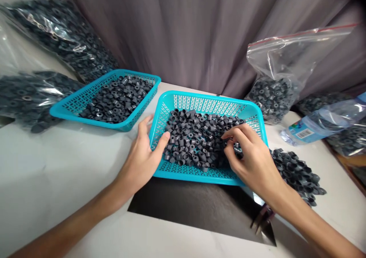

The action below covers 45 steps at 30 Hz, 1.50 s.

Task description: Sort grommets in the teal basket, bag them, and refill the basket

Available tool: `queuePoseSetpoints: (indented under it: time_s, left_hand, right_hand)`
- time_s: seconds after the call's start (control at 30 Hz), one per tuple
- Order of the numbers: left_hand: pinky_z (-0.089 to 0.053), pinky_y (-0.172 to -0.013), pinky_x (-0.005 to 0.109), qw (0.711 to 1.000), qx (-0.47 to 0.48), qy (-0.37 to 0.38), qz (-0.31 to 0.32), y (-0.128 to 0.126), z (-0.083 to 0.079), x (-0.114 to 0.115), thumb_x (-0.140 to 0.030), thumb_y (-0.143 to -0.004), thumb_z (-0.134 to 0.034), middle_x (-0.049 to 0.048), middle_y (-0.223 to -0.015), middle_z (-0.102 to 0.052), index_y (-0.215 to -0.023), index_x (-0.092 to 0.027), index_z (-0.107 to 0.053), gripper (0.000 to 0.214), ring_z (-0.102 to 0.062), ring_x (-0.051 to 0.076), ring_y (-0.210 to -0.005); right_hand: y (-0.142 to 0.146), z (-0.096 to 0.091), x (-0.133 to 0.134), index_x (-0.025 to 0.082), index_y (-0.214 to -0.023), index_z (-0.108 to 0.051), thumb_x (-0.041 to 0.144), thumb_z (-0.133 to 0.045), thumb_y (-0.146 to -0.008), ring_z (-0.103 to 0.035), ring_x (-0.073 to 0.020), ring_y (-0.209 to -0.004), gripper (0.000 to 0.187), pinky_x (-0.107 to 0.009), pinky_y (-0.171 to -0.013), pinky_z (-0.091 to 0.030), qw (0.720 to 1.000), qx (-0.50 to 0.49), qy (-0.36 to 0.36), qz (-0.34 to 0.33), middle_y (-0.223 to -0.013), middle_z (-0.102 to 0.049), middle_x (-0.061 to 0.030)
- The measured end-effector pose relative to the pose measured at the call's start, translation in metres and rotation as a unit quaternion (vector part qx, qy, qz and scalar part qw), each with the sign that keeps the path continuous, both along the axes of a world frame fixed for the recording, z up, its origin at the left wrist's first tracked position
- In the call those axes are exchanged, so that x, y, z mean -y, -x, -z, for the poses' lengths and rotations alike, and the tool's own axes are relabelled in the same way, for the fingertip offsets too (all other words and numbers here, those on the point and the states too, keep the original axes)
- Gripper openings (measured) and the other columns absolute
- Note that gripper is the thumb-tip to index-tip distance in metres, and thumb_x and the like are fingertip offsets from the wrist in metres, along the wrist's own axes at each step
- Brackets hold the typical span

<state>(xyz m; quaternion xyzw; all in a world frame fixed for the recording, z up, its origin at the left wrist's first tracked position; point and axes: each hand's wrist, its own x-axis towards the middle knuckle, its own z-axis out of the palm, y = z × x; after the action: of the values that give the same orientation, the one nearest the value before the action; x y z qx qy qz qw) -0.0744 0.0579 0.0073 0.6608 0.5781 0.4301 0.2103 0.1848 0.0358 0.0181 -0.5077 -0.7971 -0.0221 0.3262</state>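
Note:
A turquoise plastic basket point(200, 177) with a perforated wall stands in front of me. Many small dark grey ring-shaped plastic pieces point(191, 136) are spread over its floor. My left hand point(145, 153) grips the basket's left rim, thumb over the edge and fingers outside. Inside the right part of the basket, my right hand point(248, 155) has its fingers curled down among the pieces, thumb and index finger near each other. What lies between those fingertips is too hidden to make out.
Another turquoise basket point(107, 125) of grey pieces sits at left, beside filled clear bags point(37, 98). To the right are a loose heap of pieces point(297, 176), a zip bag point(274, 94) and a plastic bottle point(317, 122). A black sheet point(194, 208) lies in front, with a small dark-handled tool point(263, 217).

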Motion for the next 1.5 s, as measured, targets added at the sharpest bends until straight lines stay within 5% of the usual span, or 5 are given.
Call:
queuePoseSetpoints:
  time_s: [0.13,0.23,0.6,1.13,1.5]
  left_hand:
    - [-0.057,-0.088,0.038,0.998,-0.033,0.053,-0.017,-0.001,-0.007,0.002,-0.050,-0.102,-0.041,0.0029,-0.086,-0.068,-0.114,-0.021,-0.060,0.036,-0.067,0.026,-0.096]
    - [-0.055,-0.078,0.034,0.998,-0.045,0.033,-0.029,-0.004,-0.009,0.006,-0.047,-0.102,-0.039,0.0012,-0.073,-0.061,-0.110,-0.021,-0.060,0.035,-0.066,0.024,-0.086]
    - [-0.041,-0.057,0.030,0.997,-0.061,0.043,-0.024,-0.006,-0.010,0.008,-0.043,-0.102,-0.038,-0.0028,-0.067,-0.051,-0.097,-0.023,-0.048,0.023,-0.052,0.018,-0.058]
    - [-0.037,-0.053,0.030,0.998,-0.037,0.041,-0.008,-0.007,-0.013,0.011,-0.042,-0.103,-0.038,-0.0056,-0.061,-0.045,-0.095,-0.025,-0.046,0.021,-0.047,0.017,-0.050]
    - [-0.043,-0.064,0.032,0.998,-0.031,0.053,-0.014,-0.007,-0.012,0.009,-0.046,-0.103,-0.037,-0.0006,-0.077,-0.058,-0.101,-0.025,-0.049,0.025,-0.057,0.020,-0.067]
  right_hand:
    - [0.000,0.001,-0.001,0.014,-0.114,-0.062,0.018,-0.052,-0.099,-0.056,-0.0284,-0.099,0.019,-0.045,-0.089,-0.048,0.999,0.051,0.004,-0.004,-0.106,-0.060,-0.0122]
    - [0.000,0.004,-0.003,0.017,-0.111,-0.063,0.021,-0.050,-0.103,-0.056,-0.0270,-0.095,0.017,-0.044,-0.086,-0.048,0.997,0.078,0.017,-0.011,-0.104,-0.062,-0.0102]
    - [0.000,0.010,-0.013,0.018,-0.105,-0.065,0.028,-0.065,-0.096,-0.056,-0.0321,-0.095,0.014,-0.047,-0.081,-0.050,0.982,0.162,-0.001,0.092,-0.100,-0.064,-0.0116]
    - [-0.014,-0.027,-0.001,0.022,-0.088,-0.062,0.018,-0.062,-0.094,-0.066,-0.0211,-0.090,0.007,-0.038,-0.083,-0.051,0.997,-0.052,0.025,-0.042,-0.093,-0.070,-0.0042]
    - [-0.008,-0.018,0.001,0.024,-0.099,-0.059,0.026,-0.055,-0.100,-0.068,-0.0206,-0.081,0.004,-0.035,-0.073,-0.049,0.994,-0.066,0.083,0.002,-0.089,-0.073,-0.0011]
